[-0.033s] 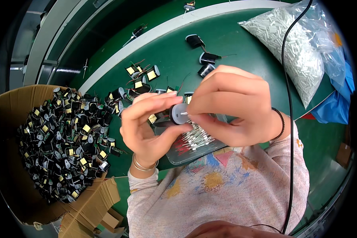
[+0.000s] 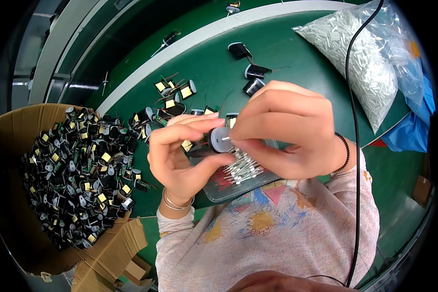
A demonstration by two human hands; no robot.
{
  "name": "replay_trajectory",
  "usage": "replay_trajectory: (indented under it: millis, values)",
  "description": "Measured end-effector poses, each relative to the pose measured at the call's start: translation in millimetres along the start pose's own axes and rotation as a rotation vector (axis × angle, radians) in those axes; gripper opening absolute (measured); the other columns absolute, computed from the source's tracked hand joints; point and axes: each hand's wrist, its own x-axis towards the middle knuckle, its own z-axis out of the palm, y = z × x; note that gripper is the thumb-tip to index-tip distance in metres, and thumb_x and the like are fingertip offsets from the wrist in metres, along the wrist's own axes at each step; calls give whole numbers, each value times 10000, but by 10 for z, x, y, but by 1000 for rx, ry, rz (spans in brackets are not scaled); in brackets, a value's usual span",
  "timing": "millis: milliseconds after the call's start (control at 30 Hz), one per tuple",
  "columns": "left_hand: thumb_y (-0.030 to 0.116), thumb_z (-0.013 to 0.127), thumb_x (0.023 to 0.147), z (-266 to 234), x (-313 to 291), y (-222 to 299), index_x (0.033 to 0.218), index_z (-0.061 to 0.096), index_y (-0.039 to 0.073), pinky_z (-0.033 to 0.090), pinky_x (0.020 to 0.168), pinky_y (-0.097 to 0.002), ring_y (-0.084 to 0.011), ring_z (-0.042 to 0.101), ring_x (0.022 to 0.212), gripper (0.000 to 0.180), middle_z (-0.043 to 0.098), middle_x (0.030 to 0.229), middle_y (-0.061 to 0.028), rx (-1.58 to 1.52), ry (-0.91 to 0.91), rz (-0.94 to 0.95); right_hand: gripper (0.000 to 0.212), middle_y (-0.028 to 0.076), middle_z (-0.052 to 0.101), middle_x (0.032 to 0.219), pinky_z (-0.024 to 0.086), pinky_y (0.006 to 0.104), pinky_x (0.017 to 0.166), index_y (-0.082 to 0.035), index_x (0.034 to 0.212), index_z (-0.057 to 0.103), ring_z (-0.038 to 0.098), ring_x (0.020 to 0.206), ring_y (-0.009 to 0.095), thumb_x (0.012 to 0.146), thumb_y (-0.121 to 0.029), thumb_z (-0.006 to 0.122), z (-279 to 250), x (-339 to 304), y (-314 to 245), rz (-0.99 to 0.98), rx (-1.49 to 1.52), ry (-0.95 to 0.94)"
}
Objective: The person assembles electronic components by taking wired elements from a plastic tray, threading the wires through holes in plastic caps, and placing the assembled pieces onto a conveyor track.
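My left hand (image 2: 175,158) grips a small black cylindrical part with a round grey end cap (image 2: 220,140) between its thumb and fingers. The cap faces right, and a small dark hole shows in it. My right hand (image 2: 287,126) is closed in a pinch on a thin, pale pin (image 2: 226,139), whose tip meets the cap; my fingertips hide the rest of it. Beneath both hands lies a clear plastic tray (image 2: 219,199) with many thin white-and-metal leaded pieces (image 2: 243,171) and some red ones in it.
At the left, an open cardboard box (image 2: 14,121) is heaped with similar black parts (image 2: 82,175). More black cylinders (image 2: 238,50) with wires lie on the green table (image 2: 297,63). A clear bag of white tubes (image 2: 360,58) rests at the far right; a black cable (image 2: 351,97) hangs before it.
The grey-capped part has turned very slightly in my left hand. Both hands stay in nearly the same place.
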Motion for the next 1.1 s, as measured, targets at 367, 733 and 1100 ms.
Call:
replay_trajectory:
  millis: [367,733,1100]
  values:
    - [-15,703,699,-36,-44,106,828,545,-47,501,735,-302,-248,642,833,207,633,975,-237,30,-89,-109,295,85,598,759,488,284,571,21,805,662,581,654,214,517,1,602,9,-92,83,-138,-112,-16]
    - [-72,674,702,-25,-32,135,810,537,-61,503,749,-317,-296,646,906,175,622,889,-213,-65,-35,-159,243,81,623,757,487,293,561,5,780,667,595,652,222,557,92,627,164,-87,117,-115,-11,89]
    - [103,675,782,-79,60,-171,886,544,6,347,979,-382,-234,506,1109,193,595,1089,-171,-468,8,-448,239,27,580,875,496,212,567,-13,981,555,563,757,72,798,-116,669,223,34,380,734,864,-191]
